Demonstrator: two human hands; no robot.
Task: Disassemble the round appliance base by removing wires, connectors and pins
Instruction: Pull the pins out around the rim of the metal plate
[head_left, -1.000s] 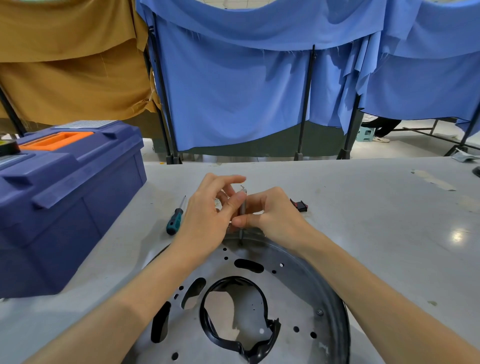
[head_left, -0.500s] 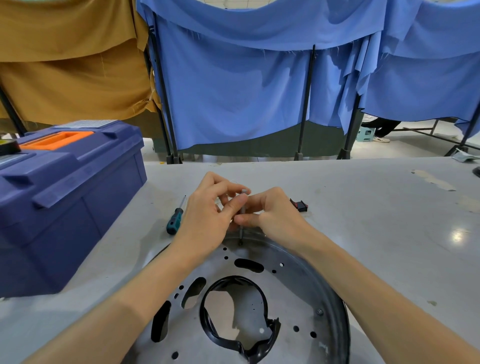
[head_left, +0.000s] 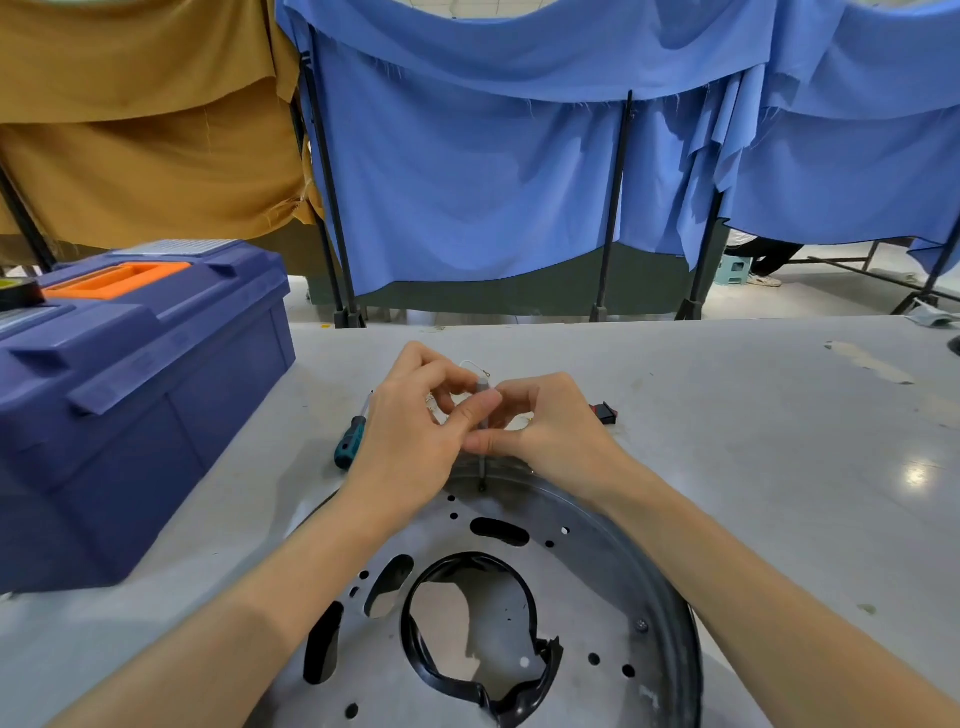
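The round metal base (head_left: 587, 587) lies on the table near me, with several holes and a black plastic ring (head_left: 467, 680) around its centre opening. A thin grey pin-like tool (head_left: 482, 395) stands upright with its tip at a hole on the base's far rim. My left hand (head_left: 415, 431) and my right hand (head_left: 550, 426) both pinch this tool near its top. A thin white wire with a small metal end (head_left: 480, 368) pokes out above my fingers; what it connects to is hidden.
A large blue toolbox (head_left: 130, 395) with an orange handle stands at the left. A teal-handled screwdriver (head_left: 350, 441) lies left of my hands. A small black and red connector (head_left: 605, 413) sits right of my right hand. Blue and brown curtains hang behind the grey table (head_left: 753, 447).
My left fingers have curled closer around the tool's top, and the white wire end now shows above them. Both hands stay in the same spot over the base's far rim.
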